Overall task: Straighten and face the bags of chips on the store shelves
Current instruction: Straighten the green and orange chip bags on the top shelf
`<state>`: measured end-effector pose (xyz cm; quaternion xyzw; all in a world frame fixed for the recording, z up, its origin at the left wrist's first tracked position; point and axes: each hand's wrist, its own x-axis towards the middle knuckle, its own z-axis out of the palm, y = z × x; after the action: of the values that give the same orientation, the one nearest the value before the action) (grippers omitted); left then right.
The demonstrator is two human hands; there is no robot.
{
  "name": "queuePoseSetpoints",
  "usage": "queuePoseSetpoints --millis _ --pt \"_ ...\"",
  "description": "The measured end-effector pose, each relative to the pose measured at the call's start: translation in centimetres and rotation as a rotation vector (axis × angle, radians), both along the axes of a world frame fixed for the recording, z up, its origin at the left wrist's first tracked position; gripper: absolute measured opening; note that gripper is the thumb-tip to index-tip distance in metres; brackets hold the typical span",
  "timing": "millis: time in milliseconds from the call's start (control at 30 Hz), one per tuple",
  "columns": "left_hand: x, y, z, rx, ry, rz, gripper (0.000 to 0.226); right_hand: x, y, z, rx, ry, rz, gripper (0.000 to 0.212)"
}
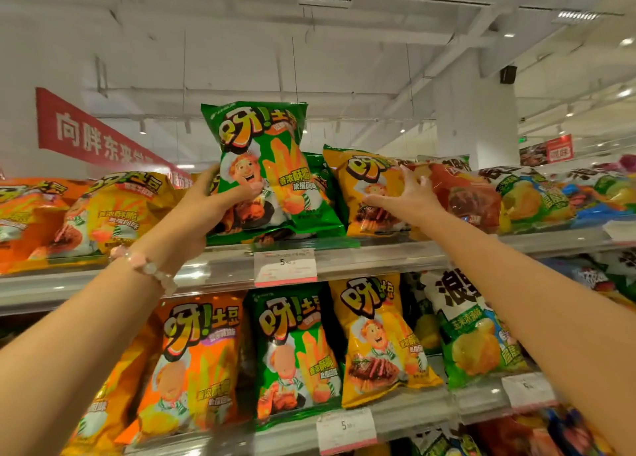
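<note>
A green chip bag [272,166] stands upright at the front of the top shelf [395,254], taller than its neighbours. My left hand [210,207] grips its lower left side, thumb across the front. Just right of it leans a yellow chip bag [364,183]. My right hand [402,197] reaches in with spread fingers and touches the yellow bag's right edge, where it meets a red chip bag [464,197]. More green bags lie behind and under the one I hold.
Yellow and orange bags [113,211] lie tilted at the top shelf's left; green, white and blue bags [537,194] fill its right. The lower shelf [413,411] holds upright orange, green and yellow bags. Price tags [285,266] hang on the shelf rails.
</note>
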<state>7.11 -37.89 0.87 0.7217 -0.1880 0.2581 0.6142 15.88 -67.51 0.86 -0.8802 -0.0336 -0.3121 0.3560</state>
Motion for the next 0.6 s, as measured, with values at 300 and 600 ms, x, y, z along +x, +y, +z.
queuePoseSetpoints --millis 300,600 --pt "-0.7 -1.5 -1.2 0.004 -0.018 0.067 0.053 1.2 -1.3 -0.5 0.189 -0.026 0.189 0.119" --pt "-2.0 -0.1 -0.9 -0.001 -0.062 0.115 0.076 0.7 -0.9 0.0 0.417 -0.141 0.286 0.096"
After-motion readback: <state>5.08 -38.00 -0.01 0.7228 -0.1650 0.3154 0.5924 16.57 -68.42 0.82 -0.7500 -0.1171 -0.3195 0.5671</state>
